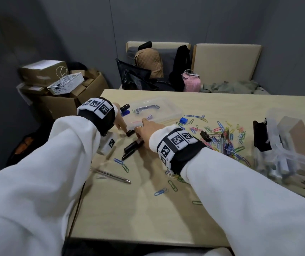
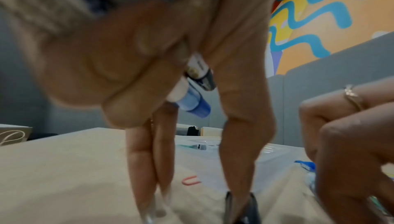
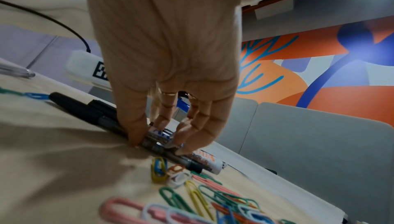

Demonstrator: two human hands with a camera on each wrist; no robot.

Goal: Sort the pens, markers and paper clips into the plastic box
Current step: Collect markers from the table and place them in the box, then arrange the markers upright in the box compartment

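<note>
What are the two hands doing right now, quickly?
Left hand: holds two markers in the palm, fingertips reaching to the table.
Right hand: pinching a marker lying on the table.

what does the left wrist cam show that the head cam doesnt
Only the left wrist view: two markers, one blue-capped and one dark-capped, tucked against the left hand palm. Only the head view: the silver pen, the paper clip pile and the whole plastic box. Both: the left fingertips reaching a dark marker on the table, with the right hand close by.
</note>
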